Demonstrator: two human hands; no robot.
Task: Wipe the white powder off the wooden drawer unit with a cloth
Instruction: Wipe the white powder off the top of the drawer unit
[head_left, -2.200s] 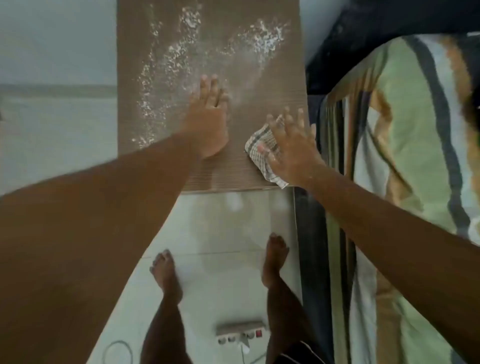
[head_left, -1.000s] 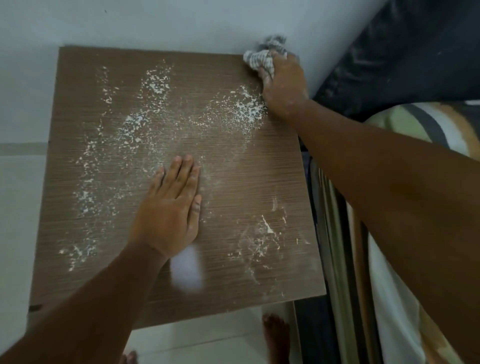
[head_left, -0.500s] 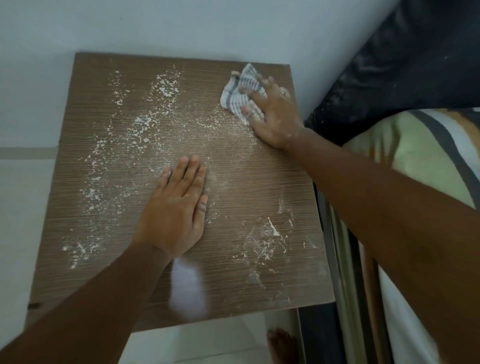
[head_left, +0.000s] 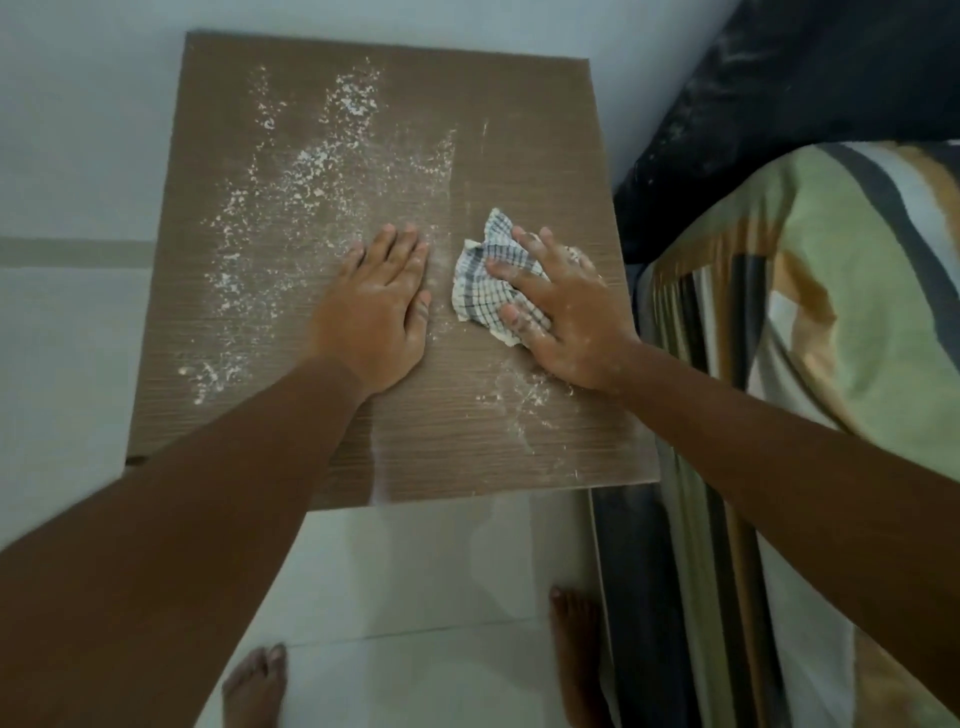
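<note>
The brown wooden drawer unit fills the upper middle of the head view, seen from above. White powder is scattered over its left half, with a thinner patch near the front right. My right hand presses a crumpled white and dark checked cloth flat on the right half of the top. My left hand lies palm down with fingers together beside the cloth, at the edge of the powder. A strip behind the cloth looks mostly wiped.
A bed with a striped green, white and orange cover stands close on the right, its dark headboard behind. A pale wall lies behind the unit. White floor tiles and my bare feet show below.
My right hand has dragged the cloth from the back right corner toward me to mid top, clearing powder along that strip. My left hand has stayed flat in place.
</note>
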